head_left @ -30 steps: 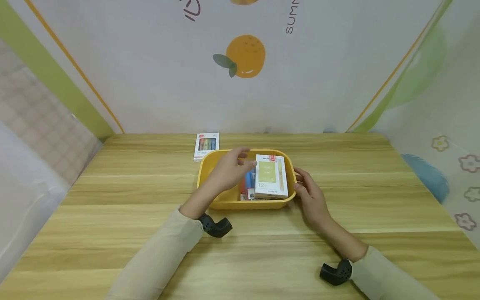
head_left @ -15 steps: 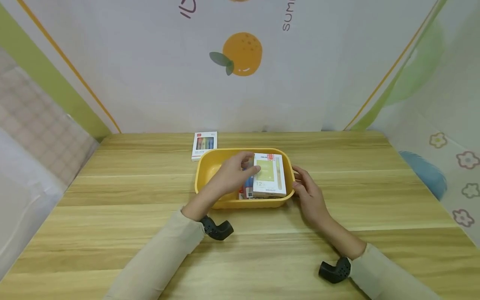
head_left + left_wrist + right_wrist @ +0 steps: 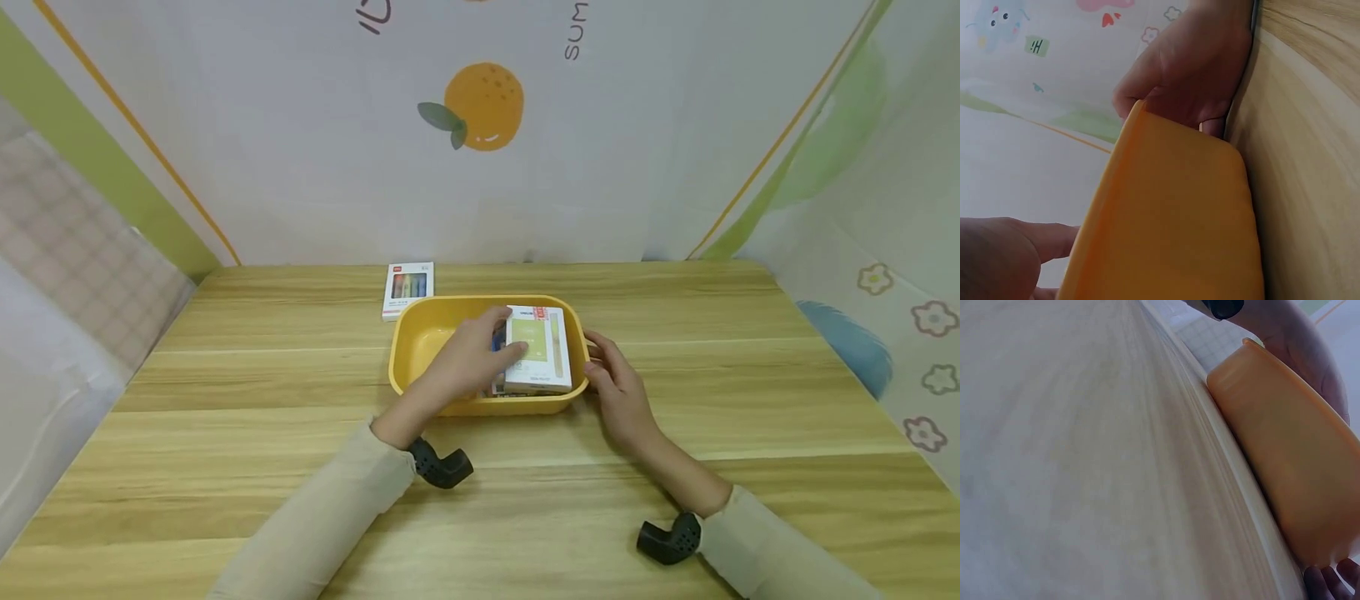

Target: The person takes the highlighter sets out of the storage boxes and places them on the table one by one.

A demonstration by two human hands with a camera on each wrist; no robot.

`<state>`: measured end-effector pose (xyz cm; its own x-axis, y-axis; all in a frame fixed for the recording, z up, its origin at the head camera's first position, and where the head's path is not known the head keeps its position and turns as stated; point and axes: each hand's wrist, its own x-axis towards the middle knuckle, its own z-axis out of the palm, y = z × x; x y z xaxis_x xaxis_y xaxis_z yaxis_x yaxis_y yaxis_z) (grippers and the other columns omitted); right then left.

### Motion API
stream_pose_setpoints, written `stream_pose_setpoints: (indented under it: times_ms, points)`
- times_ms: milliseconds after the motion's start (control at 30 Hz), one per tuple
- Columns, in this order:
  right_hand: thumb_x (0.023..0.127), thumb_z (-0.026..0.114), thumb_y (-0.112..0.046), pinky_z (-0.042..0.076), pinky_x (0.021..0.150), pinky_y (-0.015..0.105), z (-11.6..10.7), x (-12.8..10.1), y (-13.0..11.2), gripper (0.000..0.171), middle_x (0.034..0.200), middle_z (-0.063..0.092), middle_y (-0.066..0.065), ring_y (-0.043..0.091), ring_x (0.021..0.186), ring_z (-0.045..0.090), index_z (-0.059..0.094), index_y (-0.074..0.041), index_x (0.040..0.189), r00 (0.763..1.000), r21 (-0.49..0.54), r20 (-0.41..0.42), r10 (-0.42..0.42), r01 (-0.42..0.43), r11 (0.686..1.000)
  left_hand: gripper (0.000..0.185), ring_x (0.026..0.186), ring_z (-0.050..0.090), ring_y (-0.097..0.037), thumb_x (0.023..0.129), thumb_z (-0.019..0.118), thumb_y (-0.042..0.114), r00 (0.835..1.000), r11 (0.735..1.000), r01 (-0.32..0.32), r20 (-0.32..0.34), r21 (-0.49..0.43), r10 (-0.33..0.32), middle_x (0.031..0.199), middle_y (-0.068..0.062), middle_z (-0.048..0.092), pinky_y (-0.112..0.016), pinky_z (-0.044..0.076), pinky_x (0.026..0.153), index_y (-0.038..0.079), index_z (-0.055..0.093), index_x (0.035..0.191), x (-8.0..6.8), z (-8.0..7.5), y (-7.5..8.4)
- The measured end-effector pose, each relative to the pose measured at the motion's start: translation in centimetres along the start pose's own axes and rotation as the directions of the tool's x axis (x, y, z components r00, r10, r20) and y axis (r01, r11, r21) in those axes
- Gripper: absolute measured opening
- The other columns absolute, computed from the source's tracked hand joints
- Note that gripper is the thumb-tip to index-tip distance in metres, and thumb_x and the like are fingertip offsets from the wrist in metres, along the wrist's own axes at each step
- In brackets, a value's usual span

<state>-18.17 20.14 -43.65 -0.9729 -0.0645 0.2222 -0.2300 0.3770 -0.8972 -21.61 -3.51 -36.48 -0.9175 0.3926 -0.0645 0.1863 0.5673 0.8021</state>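
Observation:
A yellow plastic basket (image 3: 420, 342) stands on the wooden table. In its right half lies a white box with a lime-green panel (image 3: 555, 379), on top of blue and red packaging. My left hand (image 3: 468, 354) reaches into the basket from the front left. Its thumb lies over the box's face and its index fingertip is at the box's far left corner; the other fingers are hidden. My right hand (image 3: 622, 400) holds the basket's right end, thumb at the rim and fingers along the outside. In the left wrist view the basket's wall (image 3: 1185, 200) fills the middle.
Behind the basket's left corner lies a white pack of coloured pens or crayons (image 3: 408, 287). A printed curtain with an orange (image 3: 483, 108) hangs along the table's back edge. Black curved wrist pieces (image 3: 442, 467) sit below both hands.
My left hand has moved right and lower into the basket, its thumb coming over the white box. My right hand stays at the basket's right end. The head view has shifted slightly.

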Motion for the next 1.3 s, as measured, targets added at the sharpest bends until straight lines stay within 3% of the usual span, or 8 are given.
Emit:
stream_pose_setpoints:
  times_ms: [100,133,233,333,400,833,1167,1300]
  points:
    - [0.105,0.042,-0.013,0.049,0.090,0.009,0.0,0.1,-0.1,0.046,0.138,0.060,0.020,0.021,0.121,0.060,0.044,-0.012,0.151,1.000,0.002,-0.002,-0.002,0.002,1.000,0.068,0.046,0.060,-0.021,0.101,0.062,0.035,1.000,0.999,0.006,-0.006,0.037,-0.006,0.093,-0.014,0.069,-0.029,0.049,0.043,0.011,0.033,0.157,-0.1,0.1,0.2]
    - [0.105,0.042,-0.013,0.049,0.090,0.009,0.0,0.1,-0.1,0.046,0.138,0.060,0.020,0.023,0.121,0.060,0.045,-0.012,0.151,1.000,0.005,-0.003,-0.002,0.002,1.000,0.068,0.048,0.061,-0.024,0.101,0.062,0.036,1.000,0.999,0.009,-0.009,0.040,-0.009,0.098,-0.014,0.070,-0.032,0.051,0.045,0.011,0.034,0.157,-0.1,0.2,0.3]
    - [0.105,0.042,-0.012,0.049,0.090,0.010,0.0,0.0,-0.2,0.046,0.138,0.060,0.020,0.020,0.119,0.061,0.045,-0.011,0.151,1.000,0.004,-0.005,0.005,-0.005,1.000,0.066,0.083,0.069,-0.028,0.100,0.062,0.037,1.000,0.997,0.007,-0.028,0.077,-0.005,0.124,-0.014,0.066,-0.037,0.059,0.073,0.011,0.037,0.155,-0.2,0.3,0.5]
    - [0.104,0.042,-0.012,0.050,0.089,0.010,0.0,0.0,-0.2,0.046,0.137,0.060,0.020,0.007,0.114,0.062,0.044,-0.011,0.151,1.000,0.004,-0.007,0.013,-0.013,1.000,0.065,0.122,0.054,-0.031,0.099,0.063,0.037,0.999,0.994,-0.002,-0.042,0.107,0.007,0.145,-0.014,0.054,-0.045,0.049,0.102,0.009,0.040,0.154,-0.2,0.6,0.7]
    - [0.104,0.042,-0.012,0.050,0.089,0.010,-0.1,-0.1,-0.2,0.047,0.137,0.060,0.020,-0.001,0.111,0.061,0.044,-0.011,0.151,1.000,0.008,-0.008,0.014,-0.014,1.000,0.066,0.133,0.044,-0.031,0.098,0.063,0.038,0.999,0.993,-0.004,-0.047,0.119,0.009,0.150,-0.014,0.051,-0.047,0.042,0.111,0.009,0.041,0.153,-0.2,0.8,0.8]
    - [0.105,0.043,-0.013,0.049,0.090,0.010,-0.1,-0.1,-0.1,0.045,0.138,0.060,0.020,-0.007,0.109,0.060,0.045,-0.011,0.150,1.000,0.035,0.001,-0.003,0.003,0.999,0.062,0.127,0.051,-0.030,0.097,0.066,0.035,0.989,0.980,-0.060,-0.124,0.189,0.084,0.143,-0.014,0.057,-0.046,0.046,0.106,0.007,0.048,0.149,-0.3,2.4,1.3]
    - [0.105,0.043,-0.012,0.049,0.091,0.009,0.0,-0.2,-0.1,0.045,0.137,0.061,0.022,0.012,0.116,0.063,0.045,-0.009,0.150,1.000,0.029,-0.002,-0.008,0.008,1.000,0.061,0.130,0.047,-0.027,0.097,0.066,0.033,0.989,0.986,-0.064,-0.121,0.153,0.083,0.146,-0.013,0.054,-0.044,0.044,0.110,0.007,0.047,0.150,-0.4,2.5,1.5]
    - [0.105,0.043,-0.012,0.049,0.090,0.010,0.0,-0.2,-0.1,0.045,0.137,0.060,0.021,0.014,0.116,0.063,0.045,-0.010,0.150,1.000,0.024,-0.001,-0.011,0.011,1.000,0.065,0.133,0.046,-0.028,0.098,0.065,0.034,0.990,0.987,-0.062,-0.118,0.146,0.080,0.148,-0.013,0.053,-0.045,0.043,0.112,0.008,0.042,0.152,-0.5,2.5,1.6]
